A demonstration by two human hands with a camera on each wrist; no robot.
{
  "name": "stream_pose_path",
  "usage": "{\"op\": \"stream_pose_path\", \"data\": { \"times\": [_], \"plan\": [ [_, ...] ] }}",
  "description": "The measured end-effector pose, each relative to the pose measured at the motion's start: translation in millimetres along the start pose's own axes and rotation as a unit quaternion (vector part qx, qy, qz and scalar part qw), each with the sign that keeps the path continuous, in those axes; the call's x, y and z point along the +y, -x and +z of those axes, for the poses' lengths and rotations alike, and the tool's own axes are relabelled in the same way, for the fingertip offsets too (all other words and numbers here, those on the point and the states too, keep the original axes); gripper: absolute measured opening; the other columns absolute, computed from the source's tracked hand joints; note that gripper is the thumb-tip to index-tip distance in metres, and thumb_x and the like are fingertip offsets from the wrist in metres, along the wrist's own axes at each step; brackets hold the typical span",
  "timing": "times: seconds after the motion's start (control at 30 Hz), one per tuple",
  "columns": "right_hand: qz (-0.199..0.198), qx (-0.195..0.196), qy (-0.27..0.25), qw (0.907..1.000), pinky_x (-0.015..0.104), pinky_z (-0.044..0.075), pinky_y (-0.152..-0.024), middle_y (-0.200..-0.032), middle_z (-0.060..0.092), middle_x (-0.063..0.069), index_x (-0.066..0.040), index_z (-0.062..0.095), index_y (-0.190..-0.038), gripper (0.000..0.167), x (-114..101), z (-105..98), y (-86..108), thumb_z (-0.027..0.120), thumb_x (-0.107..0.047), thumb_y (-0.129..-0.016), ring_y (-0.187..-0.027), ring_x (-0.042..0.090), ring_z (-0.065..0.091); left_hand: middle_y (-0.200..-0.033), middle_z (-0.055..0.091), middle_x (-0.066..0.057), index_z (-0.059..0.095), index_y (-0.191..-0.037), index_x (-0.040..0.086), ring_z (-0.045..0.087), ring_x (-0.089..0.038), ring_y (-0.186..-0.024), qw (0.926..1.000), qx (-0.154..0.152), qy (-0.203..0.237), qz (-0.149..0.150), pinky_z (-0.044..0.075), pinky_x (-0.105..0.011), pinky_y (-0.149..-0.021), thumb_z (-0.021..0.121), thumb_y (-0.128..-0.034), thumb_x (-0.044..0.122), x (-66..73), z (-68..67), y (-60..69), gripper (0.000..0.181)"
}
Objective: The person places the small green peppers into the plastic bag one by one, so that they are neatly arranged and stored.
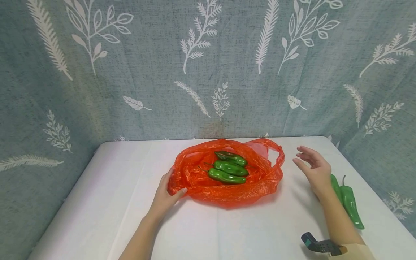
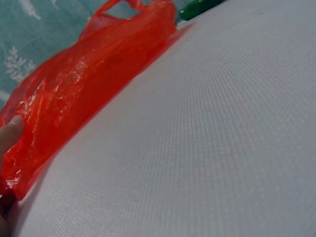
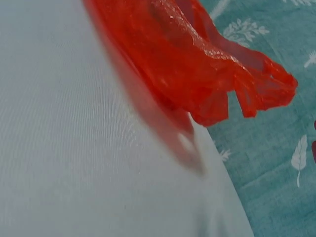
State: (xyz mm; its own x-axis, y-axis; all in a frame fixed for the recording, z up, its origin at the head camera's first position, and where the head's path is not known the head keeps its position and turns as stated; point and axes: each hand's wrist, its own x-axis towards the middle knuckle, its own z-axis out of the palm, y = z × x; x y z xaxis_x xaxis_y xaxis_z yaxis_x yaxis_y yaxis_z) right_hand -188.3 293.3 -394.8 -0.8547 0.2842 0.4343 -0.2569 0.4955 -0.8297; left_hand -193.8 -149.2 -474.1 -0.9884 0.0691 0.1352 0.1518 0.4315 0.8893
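Note:
A red plastic bag (image 1: 227, 198) lies in the middle of the table with its mouth spread upward. Three green peppers (image 1: 226, 176) rest inside it, side by side. My left hand (image 1: 163, 196) holds the bag's left end, thumb on the near side and fingers at the far side. The left wrist view shows the thumb (image 2: 11, 132) against the red plastic. To the right of the bag, apart from it, my right hand (image 1: 314, 170) hovers with fingers spread and nothing in them. More green peppers (image 1: 352, 206) lie beyond the right forearm, which partly hides them.
The white table (image 1: 253, 234) carries the bag and peppers. A patterned blue-green cloth (image 1: 156, 72) hangs behind and beside it. A dark strap (image 1: 320, 245) is on the right wrist. The bag's handle loop (image 1: 280, 153) stands up at its right side.

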Motion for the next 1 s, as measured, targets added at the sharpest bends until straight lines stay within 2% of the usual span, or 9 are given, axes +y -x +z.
{"op": "stream_pose_path", "data": {
  "times": [0.13, 0.3, 0.5, 0.67, 0.83, 1.0],
  "plan": [
    [-0.003, 0.006, 0.006, 1.0, 0.004, 0.042, -0.086, -0.112, 0.059, -0.025, -0.006, 0.056, -0.13, 0.048, 4, -4, 1.3, 0.071, -0.011, -0.084, -0.097, -0.009, 0.056, -0.144, 0.036, -0.009, 0.022, -0.15, 0.019, 0.036, -0.03, -0.134, 1.0, 0.003, -0.002, 0.004, 0.034, -0.054, -0.107, 0.074, -0.0796, 0.024, -0.4, -0.5, 0.7, 0.088],
    [-0.01, 0.019, -0.015, 0.9996, 0.004, 0.043, -0.083, -0.108, 0.06, -0.026, -0.001, 0.057, -0.127, 0.047, 13, -8, 3.9, 0.071, -0.004, -0.083, -0.095, -0.008, 0.058, -0.145, 0.035, -0.009, 0.023, -0.15, 0.019, 0.035, -0.03, -0.134, 1.0, 0.002, 0.003, 0.004, 0.033, -0.055, -0.107, 0.074, -0.0798, 0.025, -1.8, 0.3, 0.2, 0.087],
    [-0.017, 0.036, -0.019, 0.999, 0.004, 0.045, -0.081, -0.109, 0.062, -0.023, 0.0, 0.058, -0.125, 0.044, 28, -12, 10.1, 0.071, -0.004, -0.082, -0.094, -0.007, 0.059, -0.144, 0.036, -0.007, 0.023, -0.15, 0.021, 0.035, -0.028, -0.134, 1.0, 0.003, 0.0, 0.0, 0.033, -0.054, -0.107, 0.075, -0.0791, 0.028, -0.6, 0.2, 0.1, 0.088],
    [0.012, 0.043, -0.021, 0.9988, 0.004, 0.045, -0.078, -0.105, 0.061, -0.026, -0.001, 0.059, -0.124, 0.043, 31, -18, 12.4, 0.071, -0.002, -0.082, -0.092, -0.007, 0.059, -0.144, 0.036, -0.008, 0.023, -0.15, 0.02, 0.036, -0.028, -0.134, 1.0, 0.005, -0.001, 0.003, 0.034, -0.053, -0.107, 0.075, -0.0791, 0.029, 0.5, 0.2, 0.4, 0.088],
    [0.033, 0.061, -0.031, 0.9971, 0.005, 0.045, -0.078, -0.101, 0.065, -0.023, 0.0, 0.061, -0.12, 0.042, 37, -23, 15.8, 0.071, 0.005, -0.079, -0.089, -0.006, 0.061, -0.145, 0.036, -0.008, 0.023, -0.15, 0.02, 0.036, -0.028, -0.134, 1.0, 0.003, -0.002, -0.002, 0.034, -0.053, -0.107, 0.075, -0.0791, 0.029, 0.8, 0.1, 0.4, 0.088],
    [0.059, 0.065, 0.002, 0.9962, 0.004, 0.043, -0.079, -0.101, 0.063, -0.027, 0.0, 0.059, -0.122, 0.043, 48, -29, 22.5, 0.072, 0.0, -0.081, -0.087, -0.009, 0.06, -0.145, 0.035, -0.008, 0.023, -0.15, 0.02, 0.035, -0.028, -0.134, 1.0, 0.0, -0.004, -0.004, 0.035, -0.053, -0.107, 0.075, -0.0792, 0.029, 1.1, 0.3, 0.2, 0.089]
  ]
}}
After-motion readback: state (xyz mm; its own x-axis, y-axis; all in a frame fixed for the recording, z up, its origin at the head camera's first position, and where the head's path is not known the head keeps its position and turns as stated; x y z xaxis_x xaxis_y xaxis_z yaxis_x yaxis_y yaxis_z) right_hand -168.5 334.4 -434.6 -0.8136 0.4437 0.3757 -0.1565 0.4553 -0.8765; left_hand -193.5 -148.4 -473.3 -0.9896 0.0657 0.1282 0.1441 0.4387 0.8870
